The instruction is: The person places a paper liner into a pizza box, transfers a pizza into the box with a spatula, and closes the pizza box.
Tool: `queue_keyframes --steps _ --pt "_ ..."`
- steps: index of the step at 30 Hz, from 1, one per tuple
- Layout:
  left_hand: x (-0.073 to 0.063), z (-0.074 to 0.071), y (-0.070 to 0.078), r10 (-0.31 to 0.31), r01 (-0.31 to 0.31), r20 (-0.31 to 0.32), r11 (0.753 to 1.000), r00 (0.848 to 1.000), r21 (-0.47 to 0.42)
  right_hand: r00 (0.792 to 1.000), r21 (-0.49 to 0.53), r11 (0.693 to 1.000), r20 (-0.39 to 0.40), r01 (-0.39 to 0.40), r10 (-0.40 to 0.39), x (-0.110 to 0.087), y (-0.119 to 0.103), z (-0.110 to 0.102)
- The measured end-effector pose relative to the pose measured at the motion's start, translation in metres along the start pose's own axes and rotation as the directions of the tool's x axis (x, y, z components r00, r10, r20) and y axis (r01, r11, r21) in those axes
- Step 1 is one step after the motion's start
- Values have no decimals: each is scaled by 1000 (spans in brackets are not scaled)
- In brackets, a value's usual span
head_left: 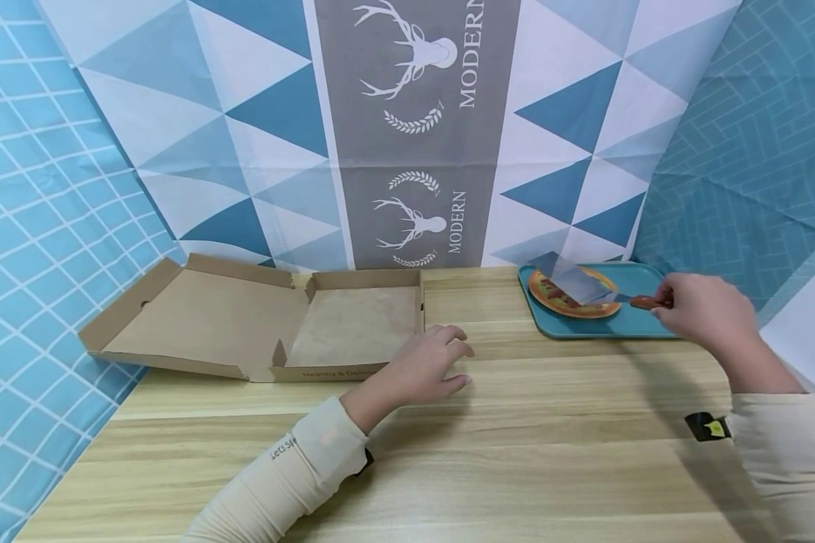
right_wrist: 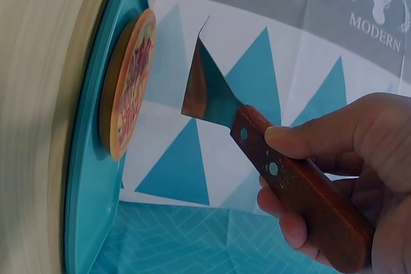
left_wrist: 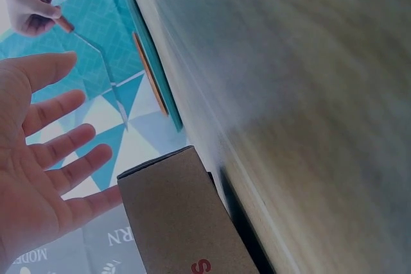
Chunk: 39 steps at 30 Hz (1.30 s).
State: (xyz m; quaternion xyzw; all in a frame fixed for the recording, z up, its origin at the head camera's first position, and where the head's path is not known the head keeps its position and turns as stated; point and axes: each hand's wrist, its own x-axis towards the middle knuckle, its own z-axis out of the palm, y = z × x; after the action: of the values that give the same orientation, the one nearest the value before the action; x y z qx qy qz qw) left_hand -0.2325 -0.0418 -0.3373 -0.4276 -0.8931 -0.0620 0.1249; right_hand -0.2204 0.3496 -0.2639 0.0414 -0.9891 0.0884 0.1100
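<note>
My right hand (head_left: 709, 309) grips the brown wooden handle (right_wrist: 302, 190) of a metal spatula (head_left: 570, 279), its flat blade held above a pizza (head_left: 550, 296). In the right wrist view a gap shows between the blade and the pizza (right_wrist: 131, 85). The pizza lies on a teal tray (head_left: 564, 329) at the back right. My left hand (head_left: 426, 366) hovers over the table, fingers spread, near the front right corner of an opened cardboard pizza box (head_left: 353, 324). Nothing is in the left palm (left_wrist: 38, 171).
The box's lid (head_left: 197, 317) is folded out to the left, past the table edge. A light wood table (head_left: 516, 452) spans the front. Behind stands a patterned backdrop (head_left: 414, 151), with blue tiled sheets (head_left: 27, 188) at the sides.
</note>
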Motion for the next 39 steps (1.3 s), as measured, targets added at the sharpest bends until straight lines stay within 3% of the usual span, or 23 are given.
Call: queue_keyframes --steps 19,27,34,39 --pt "-1 -1 2 3 -4 -8 1000 1000 -16 992 69 990 26 125 -127 3 -30 10" --pt "0 0 3 41 -42 -64 999 997 -11 981 84 978 -1 192 -193 -1 -51 13" --pt "7 0 6 93 -95 -138 995 986 -10 965 83 961 -33 263 -261 -6 -63 15" --pt "20 -2 12 106 -108 -130 994 986 -5 948 97 944 -51 316 -313 -11 -69 20"
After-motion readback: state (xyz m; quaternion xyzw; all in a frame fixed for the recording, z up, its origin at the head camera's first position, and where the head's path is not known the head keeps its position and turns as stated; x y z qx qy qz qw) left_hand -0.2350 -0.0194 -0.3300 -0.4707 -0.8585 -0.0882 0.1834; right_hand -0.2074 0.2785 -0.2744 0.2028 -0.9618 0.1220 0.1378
